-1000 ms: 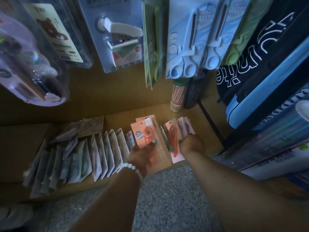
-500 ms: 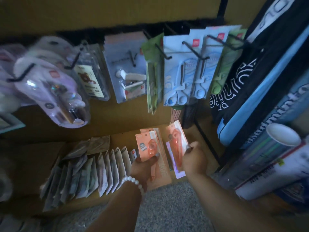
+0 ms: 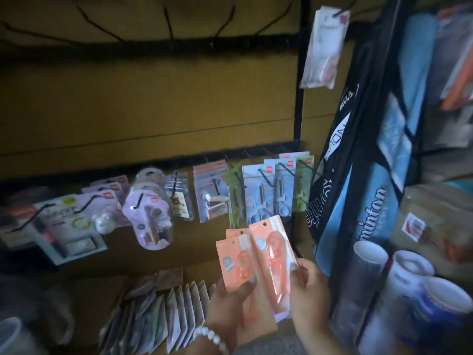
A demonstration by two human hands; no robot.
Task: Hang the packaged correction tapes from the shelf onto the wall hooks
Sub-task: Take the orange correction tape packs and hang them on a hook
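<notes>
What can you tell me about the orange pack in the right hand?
The orange pack is a flat card with a round hang hole at its top and a clear blister over an orange correction tape. It stands nearly upright, leaning slightly left, above the shelf. The right hand pinches its lower right edge. Its left edge overlaps the similar orange packs held in the left hand. Its print is too blurred to read.

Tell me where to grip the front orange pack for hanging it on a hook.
Grip the orange pack at its lower end, from below and the right edge, as the right hand does now. Its punched hole is at the top, so that end must stay free for a hook. The flat card edge takes a pinch better than the bulging blister.
</notes>
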